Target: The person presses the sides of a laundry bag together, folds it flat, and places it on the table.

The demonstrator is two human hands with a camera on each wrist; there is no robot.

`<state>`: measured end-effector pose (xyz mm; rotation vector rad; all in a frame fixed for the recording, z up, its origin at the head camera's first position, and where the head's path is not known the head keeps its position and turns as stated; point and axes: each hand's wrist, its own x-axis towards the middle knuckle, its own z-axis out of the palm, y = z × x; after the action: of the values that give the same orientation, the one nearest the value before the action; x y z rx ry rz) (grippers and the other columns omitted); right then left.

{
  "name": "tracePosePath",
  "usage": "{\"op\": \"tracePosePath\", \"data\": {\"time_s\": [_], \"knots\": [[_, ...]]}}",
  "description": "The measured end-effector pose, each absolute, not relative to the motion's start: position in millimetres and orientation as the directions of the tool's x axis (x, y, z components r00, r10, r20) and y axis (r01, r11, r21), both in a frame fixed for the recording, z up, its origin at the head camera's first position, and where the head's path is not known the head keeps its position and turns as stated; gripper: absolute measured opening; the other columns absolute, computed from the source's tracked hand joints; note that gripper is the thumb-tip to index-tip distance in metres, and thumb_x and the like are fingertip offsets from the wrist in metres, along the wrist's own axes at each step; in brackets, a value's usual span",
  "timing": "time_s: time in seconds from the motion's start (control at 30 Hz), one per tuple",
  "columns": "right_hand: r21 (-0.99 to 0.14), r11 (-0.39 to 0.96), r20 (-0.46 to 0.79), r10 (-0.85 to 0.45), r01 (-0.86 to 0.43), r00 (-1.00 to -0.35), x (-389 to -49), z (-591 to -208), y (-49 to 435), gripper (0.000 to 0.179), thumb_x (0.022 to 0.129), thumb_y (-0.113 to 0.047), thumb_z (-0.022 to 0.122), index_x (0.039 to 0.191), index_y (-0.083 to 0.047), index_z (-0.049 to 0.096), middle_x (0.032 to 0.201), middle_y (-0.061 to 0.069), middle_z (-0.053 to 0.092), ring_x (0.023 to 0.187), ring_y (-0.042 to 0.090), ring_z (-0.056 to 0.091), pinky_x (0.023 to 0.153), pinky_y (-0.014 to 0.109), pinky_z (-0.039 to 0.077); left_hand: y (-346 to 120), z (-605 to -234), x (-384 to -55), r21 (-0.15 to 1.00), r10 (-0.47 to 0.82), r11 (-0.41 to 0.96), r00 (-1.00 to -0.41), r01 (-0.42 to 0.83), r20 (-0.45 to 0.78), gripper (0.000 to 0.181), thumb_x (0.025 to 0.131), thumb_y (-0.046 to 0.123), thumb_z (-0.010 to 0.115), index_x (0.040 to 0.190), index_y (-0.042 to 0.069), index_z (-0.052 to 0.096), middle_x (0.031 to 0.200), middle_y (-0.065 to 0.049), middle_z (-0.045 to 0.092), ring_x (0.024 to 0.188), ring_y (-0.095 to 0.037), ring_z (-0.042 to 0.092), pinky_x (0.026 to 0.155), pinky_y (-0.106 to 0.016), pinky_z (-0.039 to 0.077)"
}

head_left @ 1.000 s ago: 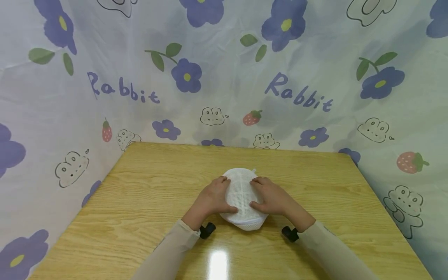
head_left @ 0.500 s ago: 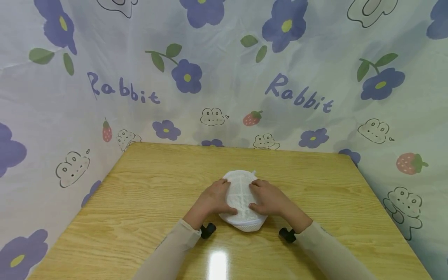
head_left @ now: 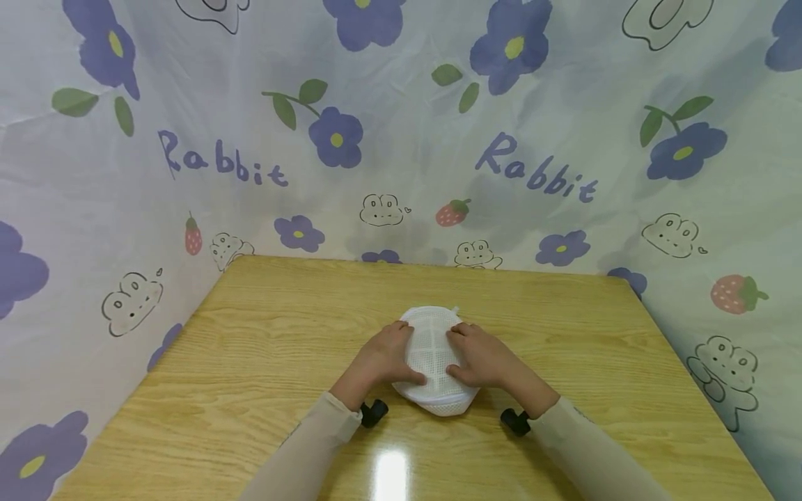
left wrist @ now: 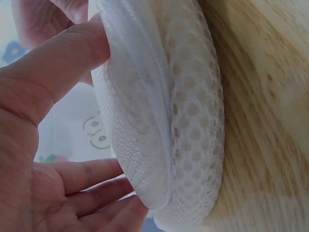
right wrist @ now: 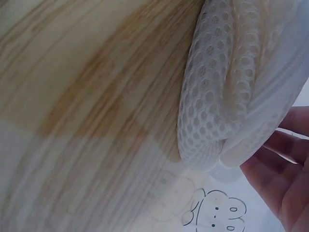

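A white mesh laundry bag (head_left: 432, 351), rounded and puffy, sits on the wooden table in the middle of the head view. My left hand (head_left: 390, 353) grips its left side, thumb on the upper face and fingers along the far side. From the right, my right hand (head_left: 481, 356) holds it the same way, thumb and fingers spread over the mesh. The left wrist view shows a zipper seam (left wrist: 161, 87) running between the fine mesh and the coarser honeycomb mesh (left wrist: 193, 111). In the right wrist view the fingers (right wrist: 273, 166) rest against the bag's edge.
The wooden table (head_left: 282, 306) spreads around the bag on all sides. A curtain (head_left: 413, 139) printed with flowers and rabbits hangs behind and beside it. Black wrist cameras (head_left: 374, 413) sit under both wrists, low over the tabletop.
The bag's far edge has dropped slightly toward me, and my right hand has shifted a little left. Both hands keep their hold on the bag.
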<state>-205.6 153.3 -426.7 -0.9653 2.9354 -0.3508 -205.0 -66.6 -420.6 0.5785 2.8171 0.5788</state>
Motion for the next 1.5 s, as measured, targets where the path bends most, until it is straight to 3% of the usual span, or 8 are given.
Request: {"op": "tracePosePath", "data": {"time_s": [0.4, 1.0, 1.5], "knots": [[-0.243, 0.778, 0.040, -0.589, -0.580, -0.807, -208, -428, 156, 0.064, 0.085, -0.035, 0.070, 0.132, 0.004, 0.054, 0.135, 0.019, 0.053, 0.123, 0.036, 0.052, 0.098, 0.048, 0.048, -65, -419, -208, 0.386, 0.420, 0.857, -0.897, 0.342, -0.138, 0.096, 0.070, 0.048, 0.083, 0.141, -0.002, 0.043, 0.149, -0.019, 0.039, 0.137, -0.033, 0.040, 0.111, -0.043, 0.038], [-0.283, 0.797, 0.004, -0.555, -0.534, -0.832, -216, -427, 159, 0.065, 0.088, -0.034, 0.069, 0.136, 0.004, 0.049, 0.139, 0.020, 0.049, 0.127, 0.037, 0.049, 0.102, 0.049, 0.045, -64, -423, -218, 0.436, 0.394, 0.853, -0.902, 0.286, -0.178, 0.099, 0.072, 0.045, 0.082, 0.147, 0.002, 0.035, 0.155, -0.017, 0.031, 0.142, -0.033, 0.033, 0.114, -0.045, 0.033], [-0.222, 0.780, 0.036, -0.593, -0.585, -0.804, -215, -423, 160, 0.067, 0.090, -0.038, 0.065, 0.137, 0.006, 0.048, 0.140, 0.021, 0.049, 0.128, 0.035, 0.050, 0.103, 0.047, 0.045, -69, -420, -217, 0.384, 0.422, 0.855, -0.898, 0.348, -0.126, 0.098, 0.073, 0.052, 0.078, 0.147, 0.003, 0.037, 0.153, -0.017, 0.033, 0.141, -0.033, 0.034, 0.113, -0.045, 0.035]]}}
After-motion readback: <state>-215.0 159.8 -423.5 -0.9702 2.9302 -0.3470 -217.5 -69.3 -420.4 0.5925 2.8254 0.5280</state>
